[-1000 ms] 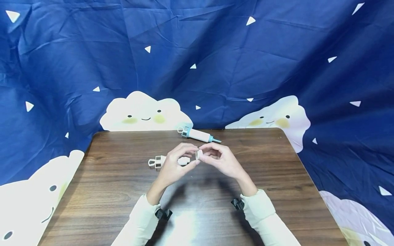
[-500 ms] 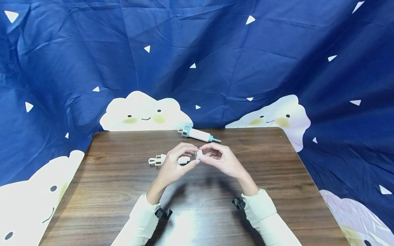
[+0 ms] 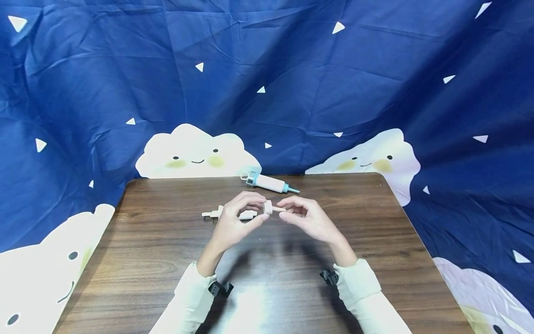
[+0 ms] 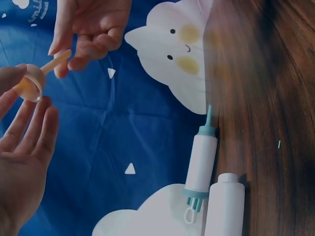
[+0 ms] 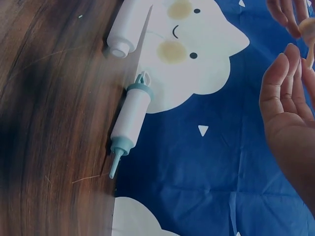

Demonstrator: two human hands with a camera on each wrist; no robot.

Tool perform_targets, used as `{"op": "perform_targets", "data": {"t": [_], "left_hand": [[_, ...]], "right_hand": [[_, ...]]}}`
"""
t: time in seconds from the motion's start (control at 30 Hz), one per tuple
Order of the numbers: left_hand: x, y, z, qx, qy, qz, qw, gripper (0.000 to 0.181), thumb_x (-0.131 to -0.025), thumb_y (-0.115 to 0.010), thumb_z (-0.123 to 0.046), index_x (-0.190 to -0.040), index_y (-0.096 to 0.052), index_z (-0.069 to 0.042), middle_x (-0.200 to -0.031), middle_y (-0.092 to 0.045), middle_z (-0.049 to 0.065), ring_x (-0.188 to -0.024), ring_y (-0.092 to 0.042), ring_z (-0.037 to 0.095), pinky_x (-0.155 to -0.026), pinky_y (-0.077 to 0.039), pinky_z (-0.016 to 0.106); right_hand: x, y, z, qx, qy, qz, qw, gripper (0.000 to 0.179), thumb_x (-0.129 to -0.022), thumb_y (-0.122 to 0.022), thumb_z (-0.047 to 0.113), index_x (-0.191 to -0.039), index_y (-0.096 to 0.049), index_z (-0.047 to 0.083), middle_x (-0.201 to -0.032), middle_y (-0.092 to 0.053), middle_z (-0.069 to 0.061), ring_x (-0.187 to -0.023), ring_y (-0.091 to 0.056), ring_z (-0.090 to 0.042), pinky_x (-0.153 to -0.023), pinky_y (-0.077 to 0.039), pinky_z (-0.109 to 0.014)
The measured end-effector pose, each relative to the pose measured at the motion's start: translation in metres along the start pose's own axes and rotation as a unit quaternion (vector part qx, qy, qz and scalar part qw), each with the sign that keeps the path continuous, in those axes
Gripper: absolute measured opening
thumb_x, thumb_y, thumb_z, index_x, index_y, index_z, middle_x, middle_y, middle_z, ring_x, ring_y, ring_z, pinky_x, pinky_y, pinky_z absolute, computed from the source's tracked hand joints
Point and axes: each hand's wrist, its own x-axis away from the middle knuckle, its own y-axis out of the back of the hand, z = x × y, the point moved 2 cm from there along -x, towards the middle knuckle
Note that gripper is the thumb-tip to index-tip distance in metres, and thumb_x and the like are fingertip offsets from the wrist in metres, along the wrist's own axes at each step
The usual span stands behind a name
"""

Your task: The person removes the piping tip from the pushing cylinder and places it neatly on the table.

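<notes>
Cap (image 3: 268, 207) with a thin spout (image 3: 278, 209) is up in the air over the brown counter (image 3: 146, 246), right between the person's two hands. I see the left hand (image 3: 234, 220) pinching the round end, thumb and fingers clamped on it. The right hand (image 3: 312, 221) pinches the tip of the spout. A white bottle (image 4: 225, 211) lies on the counter, partly hidden by the left hand. Near the back edge lies a blue and white tube (image 3: 271, 183), pointy end to the right.
</notes>
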Motion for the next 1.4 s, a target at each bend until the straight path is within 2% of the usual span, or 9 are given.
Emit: {"op": "perform_targets", "data": {"t": [0.23, 0.43, 0.53, 0.73, 0.9, 1.1, 1.23, 1.3, 1.4], "left_hand": [[0.001, 0.002, 0.005, 0.03, 0.017, -0.001, 0.9994, 0.032, -0.077, -0.07, 0.005, -0.108, -0.061, 0.007, -0.106, -0.061, 0.019, -0.093, -0.062, 0.03, -0.081, -0.053, 0.048], [0.002, 0.002, 0.007, 0.033, 0.018, 0.0, 0.9993, 0.032, -0.077, -0.071, 0.004, -0.108, -0.061, 0.006, -0.107, -0.061, 0.019, -0.093, -0.063, 0.027, -0.081, -0.053, 0.047], [0.002, 0.001, 0.007, 0.031, 0.018, 0.001, 0.9993, 0.032, -0.077, -0.071, 0.004, -0.107, -0.061, 0.008, -0.107, -0.061, 0.019, -0.093, -0.063, 0.026, -0.081, -0.053, 0.047], [0.003, 0.001, 0.006, 0.031, 0.018, 0.002, 0.9994, 0.032, -0.077, -0.071, 0.005, -0.108, -0.06, 0.009, -0.107, -0.06, 0.02, -0.093, -0.063, 0.028, -0.081, -0.053, 0.048], [0.002, 0.001, 0.007, 0.032, 0.02, 0.001, 0.9993, 0.032, -0.077, -0.071, 0.005, -0.107, -0.061, 0.009, -0.106, -0.061, 0.02, -0.092, -0.064, 0.028, -0.081, -0.053, 0.047], [0.001, 0.001, 0.007, 0.033, 0.02, 0.0, 0.9993, 0.032, -0.076, -0.072, 0.003, -0.106, -0.062, 0.008, -0.105, -0.062, 0.021, -0.092, -0.064, 0.027, -0.081, -0.053, 0.047], [0.0, 0.001, 0.005, 0.025, 0.01, -0.002, 0.9996, 0.032, -0.076, -0.073, 0.003, -0.106, -0.063, 0.006, -0.104, -0.063, 0.02, -0.09, -0.064, 0.031, -0.08, -0.054, 0.044], [0.001, 0.0, 0.005, 0.018, 0.001, -0.003, 0.9998, 0.031, -0.076, -0.073, 0.003, -0.106, -0.064, 0.005, -0.104, -0.063, 0.02, -0.089, -0.064, 0.034, -0.079, -0.055, 0.041], [0.001, -0.001, 0.004, 0.009, -0.012, -0.003, 0.9999, 0.031, -0.075, -0.074, 0.003, -0.105, -0.065, 0.005, -0.103, -0.064, 0.02, -0.088, -0.064, 0.037, -0.079, -0.055, 0.04]], "right_hand": [[0.001, 0.004, -0.005, -0.01, 0.005, -0.008, 0.9999, 0.028, -0.086, -0.067, 0.012, -0.111, -0.062, 0.0, -0.089, -0.066, -0.019, -0.079, -0.064, -0.029, -0.065, -0.054, -0.026], [0.002, 0.004, -0.005, -0.001, 0.002, -0.019, 0.9998, 0.018, -0.086, -0.066, 0.012, -0.103, -0.065, 0.005, -0.086, -0.068, -0.014, -0.077, -0.067, -0.021, -0.064, -0.055, -0.027], [0.004, 0.004, 0.004, 0.004, -0.004, -0.03, 0.9995, 0.014, -0.087, -0.065, 0.008, -0.099, -0.066, 0.003, -0.085, -0.068, -0.015, -0.074, -0.066, -0.014, -0.064, -0.055, -0.025], [0.004, 0.007, 0.006, -0.018, 0.003, -0.051, 0.9986, 0.014, -0.086, -0.066, 0.007, -0.098, -0.065, 0.001, -0.09, -0.067, -0.022, -0.076, -0.068, -0.017, -0.069, -0.057, -0.032], [0.001, 0.009, -0.002, -0.038, 0.018, -0.063, 0.9971, 0.014, -0.085, -0.066, 0.003, -0.098, -0.065, -0.001, -0.087, -0.067, -0.016, -0.076, -0.069, -0.019, -0.071, -0.057, -0.04], [0.0, 0.009, -0.001, -0.048, 0.017, -0.079, 0.9955, 0.013, -0.085, -0.066, 0.003, -0.096, -0.064, -0.002, -0.083, -0.069, -0.004, -0.071, -0.068, -0.015, -0.066, -0.057, -0.032], [0.0, 0.007, -0.001, -0.084, 0.014, -0.084, 0.9928, 0.016, -0.085, -0.066, 0.005, -0.097, -0.062, -0.006, -0.082, -0.069, 0.002, -0.071, -0.067, -0.013, -0.068, -0.057, -0.036], [0.0, 0.006, -0.002, -0.099, 0.016, -0.083, 0.9915, 0.018, -0.085, -0.066, 0.004, -0.097, -0.061, -0.008, -0.082, -0.069, 0.002, -0.071, -0.066, -0.013, -0.069, -0.057, -0.04], [0.001, 0.005, -0.001, -0.118, 0.014, -0.082, 0.9895, 0.019, -0.085, -0.066, 0.004, -0.097, -0.059, -0.009, -0.082, -0.068, 0.001, -0.07, -0.066, -0.013, -0.069, -0.057, -0.039]]}}
